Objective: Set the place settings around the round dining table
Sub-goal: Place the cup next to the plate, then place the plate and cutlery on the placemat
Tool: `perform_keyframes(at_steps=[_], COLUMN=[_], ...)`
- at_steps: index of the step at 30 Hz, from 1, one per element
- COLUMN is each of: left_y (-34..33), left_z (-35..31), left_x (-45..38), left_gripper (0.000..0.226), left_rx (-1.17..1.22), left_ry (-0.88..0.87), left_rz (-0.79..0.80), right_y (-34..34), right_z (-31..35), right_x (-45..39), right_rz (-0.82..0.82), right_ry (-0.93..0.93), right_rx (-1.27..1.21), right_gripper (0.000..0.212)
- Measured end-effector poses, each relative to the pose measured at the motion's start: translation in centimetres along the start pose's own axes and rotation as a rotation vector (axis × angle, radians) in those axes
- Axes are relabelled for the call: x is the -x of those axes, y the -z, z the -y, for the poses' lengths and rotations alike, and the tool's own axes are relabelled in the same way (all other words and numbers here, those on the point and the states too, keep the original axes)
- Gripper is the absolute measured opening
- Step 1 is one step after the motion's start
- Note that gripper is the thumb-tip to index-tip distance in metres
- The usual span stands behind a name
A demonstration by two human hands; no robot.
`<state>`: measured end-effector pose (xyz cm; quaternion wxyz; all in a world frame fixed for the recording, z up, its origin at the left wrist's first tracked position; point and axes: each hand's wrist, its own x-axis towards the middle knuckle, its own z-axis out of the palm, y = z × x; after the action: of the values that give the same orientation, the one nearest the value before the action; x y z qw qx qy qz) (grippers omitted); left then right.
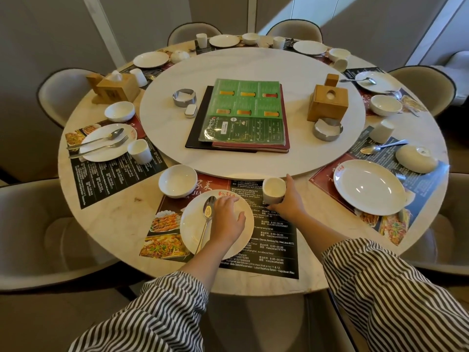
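White cup [272,191] gripped by right hand [289,199] | left hand [225,215] flat on plate [195,235], seemingly touching spoon [207,217]

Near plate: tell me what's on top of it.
On the plate lies a spoon, bowl end away from the person. The left hand rests on the plate beside the spoon and covers part of it; whatever lies under the hand cannot be seen.

On the nearest placemat [269,240] a white plate [193,232] carries a spoon [206,217] lying lengthwise; a white bowl [177,180] stands behind it, an upright white cup [272,190] to its right
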<state>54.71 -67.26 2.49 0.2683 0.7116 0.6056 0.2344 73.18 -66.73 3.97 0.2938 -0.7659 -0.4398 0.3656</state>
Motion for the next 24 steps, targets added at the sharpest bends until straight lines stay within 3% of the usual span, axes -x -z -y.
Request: perform_keyframes(at_steps=[6,14,18,24], left_y=[1.3,3.9,4.9,5.2], left_z=[-1.2,-3.5,-4.5,-6.7], left_x=[1.3,4.6,6.5,10.1], left_gripper=[0.045,0.055,0.062,0.061], left_rx=[0.007,0.026,-0.045,-0.086], left_ry=[-0.032,-0.031,-0.034,-0.022], left_rz=[0.046,0.105,0.178,0.214], right_y=[0.0,1.3,2.5,5.7], right_z=[-0.5,-0.3,-1.0,-1.6], right_x=[3.0,10.3,13.1,16.2], right_rz=[-0.172,-0.231,-0.137,-0.104], right_ry=[0.057,0.25,0.274,0.284], right_rx=[0.07,0.253,0.402,0.433], right_gripper=[0.104,0.052,0.05,0.058])
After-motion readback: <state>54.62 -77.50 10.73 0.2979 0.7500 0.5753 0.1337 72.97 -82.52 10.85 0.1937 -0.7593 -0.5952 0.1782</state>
